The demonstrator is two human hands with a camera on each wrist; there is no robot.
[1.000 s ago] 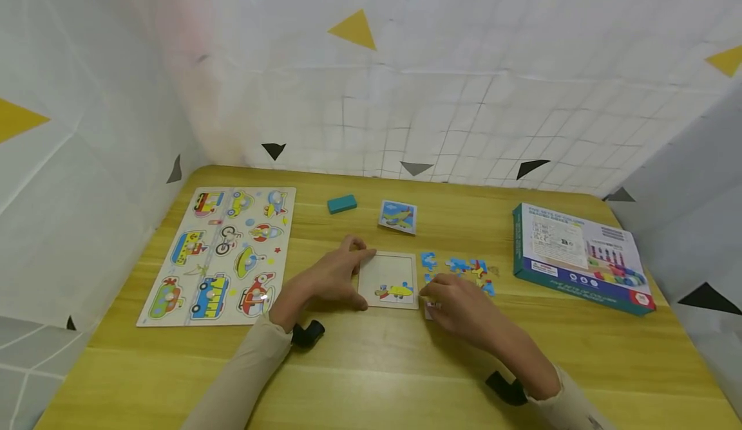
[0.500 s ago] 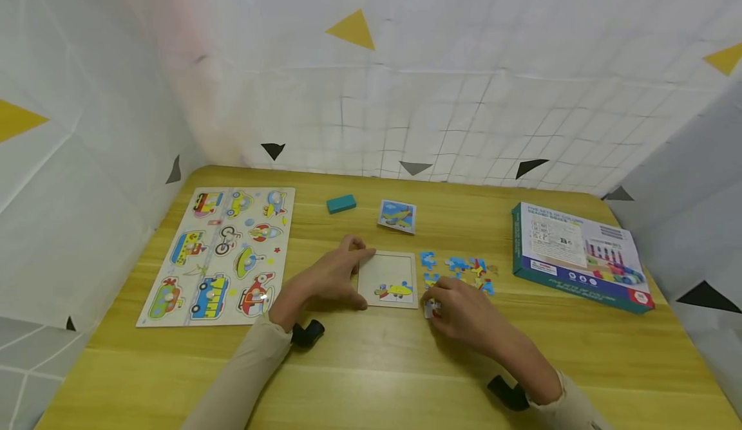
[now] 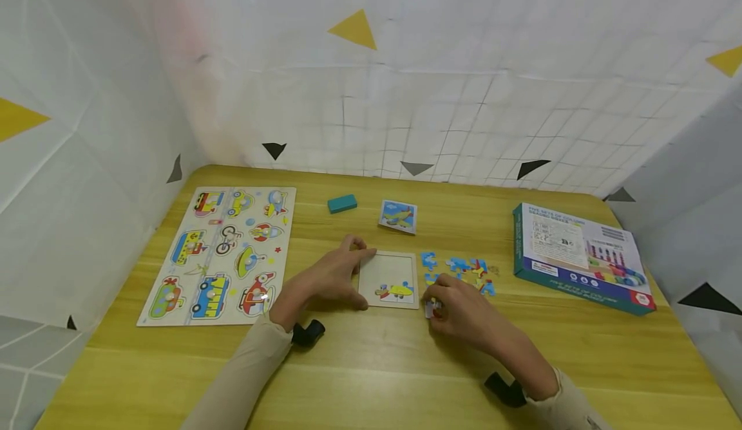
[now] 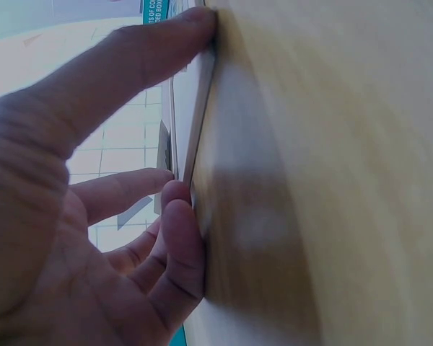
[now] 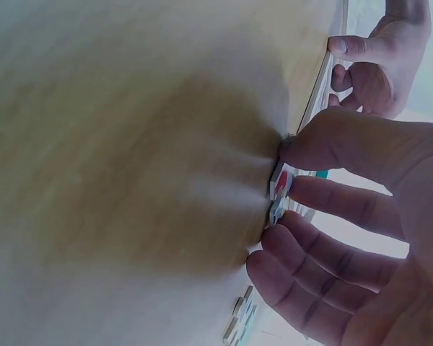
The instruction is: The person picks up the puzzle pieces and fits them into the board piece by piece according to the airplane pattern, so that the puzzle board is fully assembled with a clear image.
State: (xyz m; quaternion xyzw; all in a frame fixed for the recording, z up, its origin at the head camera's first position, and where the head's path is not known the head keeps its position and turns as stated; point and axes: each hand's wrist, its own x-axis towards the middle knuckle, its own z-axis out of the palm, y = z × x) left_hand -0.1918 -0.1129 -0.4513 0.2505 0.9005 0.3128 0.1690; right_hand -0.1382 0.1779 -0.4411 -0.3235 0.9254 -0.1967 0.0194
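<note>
My left hand [image 3: 330, 275] grips the left side of a square wooden puzzle tray [image 3: 385, 272], thumb at the near corner and fingertips at the far one. In the left wrist view the thumb [image 4: 137, 61] lies along the tray's edge [image 4: 198, 108]. Joined pieces [image 3: 400, 291] showing part of a yellow plane sit in the tray's lower right. Just right of the tray, my right hand [image 3: 466, 314] pinches a small jigsaw piece [image 5: 280, 184] with some red on it, low at the tabletop. Beyond those fingers lie several loose blue, yellow and red jigsaw pieces [image 3: 458, 264].
A picture card of a yellow plane [image 3: 398, 216] and a teal block [image 3: 342, 204] lie behind the tray. At left is a large vehicle peg-puzzle board [image 3: 223, 256]. A bead-set box [image 3: 580, 256] lies at right. White sheeting [image 3: 417, 108] rises behind the table.
My right fingers have drawn slightly back from the tray's right edge and shifted on the jigsaw piece, so more of it shows. My left hand and the tray have stayed put.
</note>
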